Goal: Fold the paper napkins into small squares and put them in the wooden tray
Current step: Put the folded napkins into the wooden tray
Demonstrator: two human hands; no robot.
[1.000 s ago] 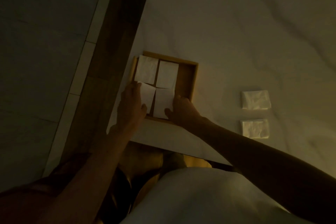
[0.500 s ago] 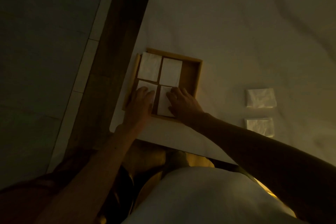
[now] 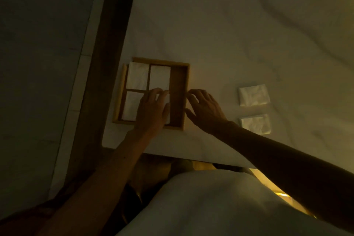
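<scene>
Moving off the square wooden tray (image 3: 179, 80), your right hand (image 3: 205, 110) spreads beside its right rim, left hand (image 3: 153, 110) flat on white folded paper napkins (image 3: 160, 77); two folded squares (image 3: 253, 95) (image 3: 255, 123) remain outside.

A dimly lit bedroom: a wrinkled white bed sheet (image 3: 239, 30), a dark wooden frame (image 3: 107, 59) along its edge, pale floor tiles (image 3: 38, 82) beside it

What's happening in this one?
A person is filling a wooden tray with folded napkins. Four sit in it; the left hand rests flat on the near-right one, and the right hand is at the tray's right rim. Two loose napkins lie on the white cloth beside it.
</scene>
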